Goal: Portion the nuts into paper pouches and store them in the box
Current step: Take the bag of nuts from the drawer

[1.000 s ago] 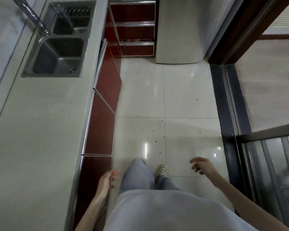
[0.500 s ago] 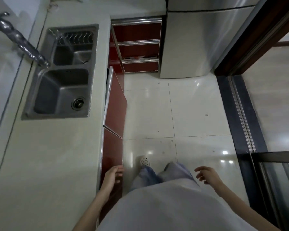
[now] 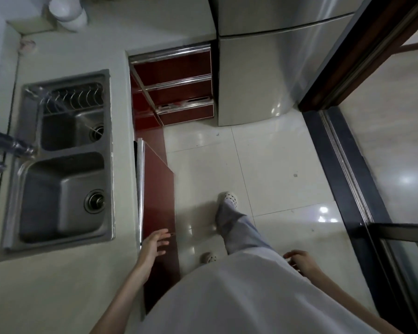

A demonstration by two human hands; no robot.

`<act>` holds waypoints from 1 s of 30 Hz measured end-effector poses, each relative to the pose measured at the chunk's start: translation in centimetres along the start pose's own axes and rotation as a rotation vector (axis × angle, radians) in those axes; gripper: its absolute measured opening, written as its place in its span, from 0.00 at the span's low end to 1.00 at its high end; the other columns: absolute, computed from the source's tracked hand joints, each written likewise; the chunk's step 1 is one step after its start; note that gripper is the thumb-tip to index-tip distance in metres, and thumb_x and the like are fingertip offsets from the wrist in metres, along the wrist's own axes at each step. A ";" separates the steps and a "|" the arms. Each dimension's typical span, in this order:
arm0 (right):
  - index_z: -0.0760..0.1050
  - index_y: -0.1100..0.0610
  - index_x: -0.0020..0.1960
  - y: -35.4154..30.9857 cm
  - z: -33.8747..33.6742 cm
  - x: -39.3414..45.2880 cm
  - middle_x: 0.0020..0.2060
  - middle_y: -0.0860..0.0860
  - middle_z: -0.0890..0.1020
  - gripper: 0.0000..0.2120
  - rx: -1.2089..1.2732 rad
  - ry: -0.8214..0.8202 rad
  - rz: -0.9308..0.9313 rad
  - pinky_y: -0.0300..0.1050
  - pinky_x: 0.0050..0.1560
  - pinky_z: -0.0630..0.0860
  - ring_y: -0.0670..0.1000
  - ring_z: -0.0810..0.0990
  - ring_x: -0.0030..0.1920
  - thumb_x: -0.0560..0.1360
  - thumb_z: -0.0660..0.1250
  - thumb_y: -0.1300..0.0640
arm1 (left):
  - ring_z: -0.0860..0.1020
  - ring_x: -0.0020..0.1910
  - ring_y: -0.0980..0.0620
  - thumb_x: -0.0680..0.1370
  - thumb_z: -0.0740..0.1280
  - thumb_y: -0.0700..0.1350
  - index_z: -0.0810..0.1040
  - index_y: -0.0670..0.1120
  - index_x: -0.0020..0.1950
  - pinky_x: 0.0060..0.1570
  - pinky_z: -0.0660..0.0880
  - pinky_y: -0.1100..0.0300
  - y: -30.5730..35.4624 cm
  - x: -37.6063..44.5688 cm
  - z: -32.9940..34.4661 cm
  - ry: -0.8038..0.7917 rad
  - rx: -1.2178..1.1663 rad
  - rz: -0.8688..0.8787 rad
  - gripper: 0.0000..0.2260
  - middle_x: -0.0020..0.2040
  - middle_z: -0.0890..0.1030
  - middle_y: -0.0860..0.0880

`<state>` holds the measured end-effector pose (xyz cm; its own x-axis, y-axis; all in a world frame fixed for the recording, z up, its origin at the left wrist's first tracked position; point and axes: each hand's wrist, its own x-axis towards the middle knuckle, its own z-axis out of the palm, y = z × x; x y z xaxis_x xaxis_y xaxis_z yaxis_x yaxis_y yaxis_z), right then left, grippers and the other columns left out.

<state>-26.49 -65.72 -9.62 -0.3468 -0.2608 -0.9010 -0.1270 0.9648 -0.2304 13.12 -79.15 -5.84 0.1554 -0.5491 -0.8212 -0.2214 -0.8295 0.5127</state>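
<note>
- Beside the front edge of the surface (image 3: 65,285), the left hand (image 3: 153,244) hangs with its fingers (image 3: 163,233) spread and relaxed, holding nothing; it is just in front of a red cabinet door (image 3: 158,189) that stands ajar.
- Right hand (image 3: 302,260) sits low by the hip, fingers loosely curled, also with nothing in it.
- Outward from the hands: a pale shirt fills the bottom of the view, and one foot (image 3: 228,200) is stepped ahead on the tiled floor (image 3: 263,153).
- Task things: no nuts, paper pouches or box can be seen anywhere, so where they are cannot be told from this view.
- Progress, as a judgement: nothing portioned or stored shows, and both hands are free, so the work looks either not begun or between steps; all of the filling and storing appears left to do.
- On the surface: a double sink (image 3: 63,160) takes the middle, with a tap (image 3: 9,143) at the left edge and a white container (image 3: 67,10) at the far corner.
- Room to move: the floor aisle is open ahead up to the fridge (image 3: 263,68); the ajar door juts into it on the left and a sliding door track (image 3: 348,177) bounds it on the right.
</note>
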 end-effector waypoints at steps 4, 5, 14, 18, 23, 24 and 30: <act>0.78 0.61 0.43 -9.3 -2.2 2.3 0.29 0.56 0.79 0.16 -0.028 -0.003 -0.051 0.40 0.30 0.66 0.52 0.74 0.29 0.74 0.53 0.71 | 0.76 0.42 0.52 0.83 0.54 0.41 0.75 0.38 0.64 0.38 0.71 0.59 5.3 2.6 0.7 0.034 -0.018 -0.030 0.15 0.61 0.78 0.39; 0.79 0.61 0.44 -11.9 -2.7 2.7 0.29 0.56 0.79 0.16 -0.035 -0.013 -0.071 0.39 0.30 0.65 0.52 0.73 0.29 0.74 0.53 0.70 | 0.76 0.42 0.52 0.83 0.55 0.41 0.76 0.38 0.63 0.38 0.71 0.59 6.4 3.2 0.9 0.048 -0.031 -0.039 0.15 0.61 0.79 0.40; 0.79 0.61 0.46 -31.3 -5.2 4.4 0.34 0.57 0.80 0.17 -0.177 -0.095 -0.260 0.42 0.32 0.66 0.51 0.74 0.32 0.73 0.53 0.70 | 0.77 0.43 0.52 0.82 0.57 0.35 0.75 0.36 0.61 0.39 0.76 0.66 10.9 5.5 2.2 0.076 -0.152 -0.100 0.11 0.55 0.78 0.41; 0.80 0.62 0.47 -36.0 -5.1 6.3 0.35 0.58 0.81 0.16 -0.233 -0.099 -0.250 0.41 0.32 0.66 0.52 0.74 0.32 0.72 0.54 0.70 | 0.77 0.44 0.48 0.82 0.55 0.34 0.74 0.36 0.62 0.39 0.74 0.62 12.4 8.4 1.6 0.045 -0.173 -0.153 0.12 0.51 0.78 0.41; 0.80 0.62 0.46 -39.7 -4.3 8.5 0.33 0.57 0.81 0.16 -0.245 -0.083 -0.147 0.41 0.31 0.65 0.52 0.74 0.32 0.73 0.54 0.70 | 0.77 0.43 0.45 0.82 0.58 0.40 0.76 0.35 0.58 0.39 0.71 0.57 18.6 14.7 0.5 0.063 -0.361 -0.241 0.12 0.49 0.79 0.39; 0.80 0.62 0.46 -40.5 -4.1 8.7 0.33 0.57 0.81 0.16 -0.239 -0.074 -0.122 0.40 0.31 0.65 0.52 0.74 0.31 0.73 0.53 0.70 | 0.77 0.46 0.42 0.81 0.59 0.41 0.77 0.35 0.57 0.43 0.71 0.55 20.4 16.1 0.2 0.055 -0.369 -0.241 0.13 0.50 0.79 0.37; 0.80 0.62 0.47 -48.0 -1.3 10.2 0.35 0.58 0.82 0.16 -0.223 -0.064 -0.100 0.41 0.33 0.69 0.53 0.76 0.34 0.73 0.54 0.69 | 0.77 0.38 0.51 0.76 0.64 0.42 0.80 0.46 0.43 0.39 0.70 0.62 31.8 23.0 -0.8 -0.002 -0.281 -0.090 0.06 0.39 0.81 0.46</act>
<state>-25.15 -114.68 -7.24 -0.2636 -0.3452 -0.9007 -0.3622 0.9009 -0.2392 10.48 -118.21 -8.24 0.1600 -0.4718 -0.8670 0.0690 -0.8709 0.4866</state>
